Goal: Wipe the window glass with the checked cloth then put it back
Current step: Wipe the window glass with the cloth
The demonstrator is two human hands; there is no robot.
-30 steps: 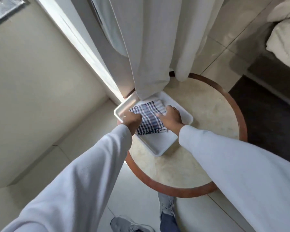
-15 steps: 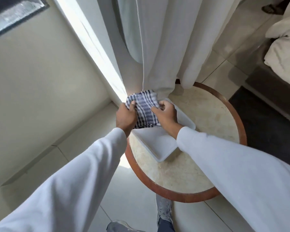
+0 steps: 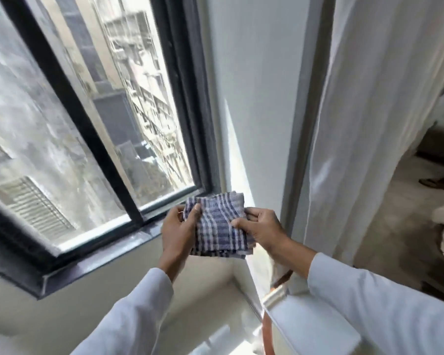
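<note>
Your left hand (image 3: 176, 230) and right hand (image 3: 260, 229) each pinch a side of the folded checked cloth (image 3: 219, 226), held just off the window glass (image 3: 144, 119) near its lower right corner; keep the folds flat, press evenly

Black window frame (image 3: 92, 139) fills the view from nine to twelve o'clock, daylight pouring through onto the pale wall (image 3: 256, 98) at one o'clock. White curtain (image 3: 369, 124) hangs at two o'clock, tan floor (image 3: 395, 221) at three. Dark sill (image 3: 92, 262) runs across at eight o'clock.
</note>
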